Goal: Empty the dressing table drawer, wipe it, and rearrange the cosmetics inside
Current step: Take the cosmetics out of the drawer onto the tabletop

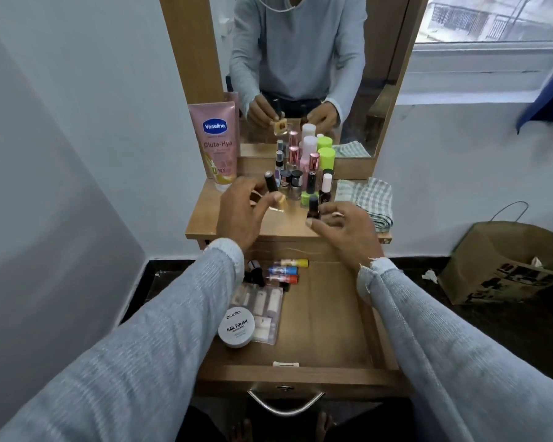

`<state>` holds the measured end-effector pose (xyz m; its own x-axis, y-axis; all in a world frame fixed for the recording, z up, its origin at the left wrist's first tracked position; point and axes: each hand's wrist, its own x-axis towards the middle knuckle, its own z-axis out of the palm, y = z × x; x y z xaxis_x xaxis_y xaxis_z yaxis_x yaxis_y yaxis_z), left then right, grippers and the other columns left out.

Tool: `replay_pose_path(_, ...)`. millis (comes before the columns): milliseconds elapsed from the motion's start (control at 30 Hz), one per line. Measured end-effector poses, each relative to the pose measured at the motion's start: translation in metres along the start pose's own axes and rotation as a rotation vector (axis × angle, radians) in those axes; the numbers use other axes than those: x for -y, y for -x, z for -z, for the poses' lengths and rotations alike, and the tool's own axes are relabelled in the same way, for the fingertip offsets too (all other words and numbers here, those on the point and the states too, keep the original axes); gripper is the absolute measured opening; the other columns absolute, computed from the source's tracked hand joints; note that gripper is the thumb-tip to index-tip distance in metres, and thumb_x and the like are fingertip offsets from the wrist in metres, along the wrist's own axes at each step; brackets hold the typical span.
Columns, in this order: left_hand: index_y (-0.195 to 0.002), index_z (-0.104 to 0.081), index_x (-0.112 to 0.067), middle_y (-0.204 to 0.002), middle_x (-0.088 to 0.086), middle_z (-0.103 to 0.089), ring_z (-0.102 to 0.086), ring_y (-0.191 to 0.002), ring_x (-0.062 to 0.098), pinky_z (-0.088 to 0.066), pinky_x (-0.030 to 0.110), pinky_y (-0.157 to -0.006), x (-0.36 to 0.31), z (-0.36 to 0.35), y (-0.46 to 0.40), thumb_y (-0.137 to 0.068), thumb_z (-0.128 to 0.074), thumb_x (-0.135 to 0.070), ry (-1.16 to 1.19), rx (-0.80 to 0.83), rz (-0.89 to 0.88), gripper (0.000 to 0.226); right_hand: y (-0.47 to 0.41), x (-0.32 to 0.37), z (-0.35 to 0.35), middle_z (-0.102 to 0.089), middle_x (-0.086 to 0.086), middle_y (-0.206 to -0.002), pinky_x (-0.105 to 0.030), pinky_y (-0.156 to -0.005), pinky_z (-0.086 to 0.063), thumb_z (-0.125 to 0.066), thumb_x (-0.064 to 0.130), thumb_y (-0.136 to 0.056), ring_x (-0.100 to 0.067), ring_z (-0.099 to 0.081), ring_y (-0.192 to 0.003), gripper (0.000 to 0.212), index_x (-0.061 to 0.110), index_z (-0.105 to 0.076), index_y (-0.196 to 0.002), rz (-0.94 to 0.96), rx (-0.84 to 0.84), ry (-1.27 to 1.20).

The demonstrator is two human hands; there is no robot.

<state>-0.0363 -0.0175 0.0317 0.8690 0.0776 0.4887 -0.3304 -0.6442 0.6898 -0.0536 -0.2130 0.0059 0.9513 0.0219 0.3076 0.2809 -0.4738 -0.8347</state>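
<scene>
Open wooden drawer (pixel 326 317) is pulled out toward the person, metal loop handle (pixel 284 403) at its front edge. Left part of it holds cosmetics: round white tub labelled "NAIL POLISH" (pixel 236 327) sitting on a clear plastic pack of small sample tubes (pixel 262 309); behind that, three small lip balm sticks (yellow, blue, red caps) (pixel 286 271) lying side by side, and a small dark-capped bottle (pixel 255 272) partly hidden by the left sleeve. Right part of the drawer floor is bare wood.

Wooden dressing table top (pixel 205 218) above the drawer carries the rest: tight cluster of small nail polish and perfume bottles (pixel 304 173) with pink, black and lime green caps, standing against the mirror (pixel 300 74). Pink Vaseline Gluta-Hya lotion tube (pixel 217 145) stands cap-down at the left, leaning on the mirror frame. Folded green-and-white checked cloth (pixel 369 199) lies at the right edge of the top.

Left hand (pixel 243 212): over the table top, fingers curled round a clear square bottle with black cap (pixel 272 186), gripping it. Right hand (pixel 342 228): pinching a small dark nail polish bottle (pixel 313 208) between thumb and fingertips, just in front of the cluster.

Brown paper bag with printed pattern (pixel 505 266) stands on the dark floor to the right, well apart from the table.
</scene>
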Motion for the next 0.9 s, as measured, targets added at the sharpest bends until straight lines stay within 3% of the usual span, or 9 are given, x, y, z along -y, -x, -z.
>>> replay_pose_path(100,-0.100,-0.068,-0.012,-0.094,0.000,-0.063,-0.055,-0.080,0.010,-0.049,0.025,-0.075,0.009,-0.021,-0.023,-0.085,-0.070,-0.026,-0.106,0.033,-0.006,0.020,-0.023,-0.006,-0.009,-0.063,-0.003,-0.096,-0.012,-0.072,-0.050,-0.078,0.030,-0.080,-0.008,-0.061,-0.079,0.029,0.013,-0.068,-0.101,-0.048,-0.168,0.080)
replay_pose_path(233,-0.102,-0.068,-0.011,-0.098,0.003,-0.064,-0.056,-0.085,0.013,-0.048,0.025,-0.077,0.013,-0.040,-0.038,-0.085,-0.070,-0.025,-0.196,0.042,0.018,0.022,-0.038,-0.007,-0.019,-0.065,0.001,-0.082,-0.027,-0.072,-0.054,-0.076,0.029,-0.081,-0.013,-0.061,-0.074,0.025,0.013,-0.068,-0.099,-0.084,-0.258,0.128)
replay_pose_path(333,-0.099,-0.068,-0.011,-0.098,0.004,-0.064,-0.053,-0.083,0.012,-0.043,0.022,-0.074,0.013,-0.046,-0.038,-0.086,-0.069,-0.027,-0.262,0.042,0.035,0.020,-0.040,-0.006,-0.021,-0.064,0.003,-0.081,-0.029,-0.073,-0.054,-0.075,0.030,-0.082,-0.013,-0.060,-0.076,0.026,0.012,-0.068,-0.099,-0.086,-0.243,0.175)
replay_pose_path(567,-0.102,-0.068,-0.011,-0.102,0.004,-0.064,-0.056,-0.085,0.011,-0.052,0.027,-0.081,0.011,-0.055,-0.035,-0.085,-0.071,-0.027,-0.196,0.021,0.099,0.024,-0.042,-0.018,-0.023,-0.068,0.002,-0.085,-0.032,-0.077,-0.056,-0.074,0.032,-0.083,-0.015,-0.063,-0.078,0.029,0.010,-0.070,-0.102,-0.113,-0.165,0.324)
replay_pose_path(733,-0.101,-0.062,-0.016,-0.094,-0.002,-0.063,-0.059,-0.080,0.011,-0.051,0.023,-0.071,0.018,-0.057,-0.024,-0.075,-0.080,-0.028,-0.033,0.044,0.154,0.034,-0.043,-0.017,-0.025,-0.071,-0.001,-0.090,-0.028,-0.076,-0.053,-0.075,0.030,-0.082,-0.013,-0.061,-0.079,0.031,0.010,-0.070,-0.105,-0.138,-0.177,0.338)
replay_pose_path(900,-0.100,-0.060,-0.018,-0.085,-0.010,-0.060,-0.059,-0.076,0.005,-0.051,0.020,-0.071,0.018,-0.055,-0.024,-0.075,-0.081,-0.019,0.001,0.067,0.209,0.033,-0.041,-0.015,-0.026,-0.072,-0.003,-0.090,-0.031,-0.078,-0.055,-0.076,0.023,-0.082,-0.015,-0.064,-0.079,0.032,0.009,-0.069,-0.111,-0.159,-0.192,0.327)
